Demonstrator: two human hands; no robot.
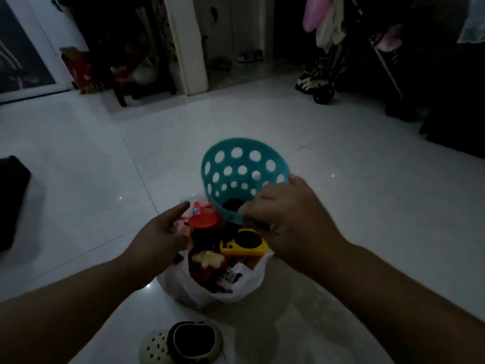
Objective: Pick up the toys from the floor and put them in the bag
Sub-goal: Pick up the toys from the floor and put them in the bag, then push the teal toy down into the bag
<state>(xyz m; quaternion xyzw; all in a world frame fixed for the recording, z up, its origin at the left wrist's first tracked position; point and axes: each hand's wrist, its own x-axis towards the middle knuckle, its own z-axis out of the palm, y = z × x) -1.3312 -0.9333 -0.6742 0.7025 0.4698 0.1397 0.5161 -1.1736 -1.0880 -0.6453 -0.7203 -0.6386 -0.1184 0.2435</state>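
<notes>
A white plastic bag (246, 285) stands on the pale tiled floor, full of toys. In it lie a yellow toy (244, 244), a red round toy (204, 222) and a pale flower-shaped piece (207, 258). My right hand (286, 216) grips the rim of a teal basket with round holes (241, 174), tilted over the far side of the bag's mouth. My left hand (165, 232) is at the bag's left edge, index finger stretched out; whether it pinches the plastic I cannot tell.
A beige clog (181, 342) sits just in front of the bag. A dark object (10, 203) lies at the left edge. A stroller wheel (324, 94) and hanging clothes stand at the back right, dark furniture at the back left.
</notes>
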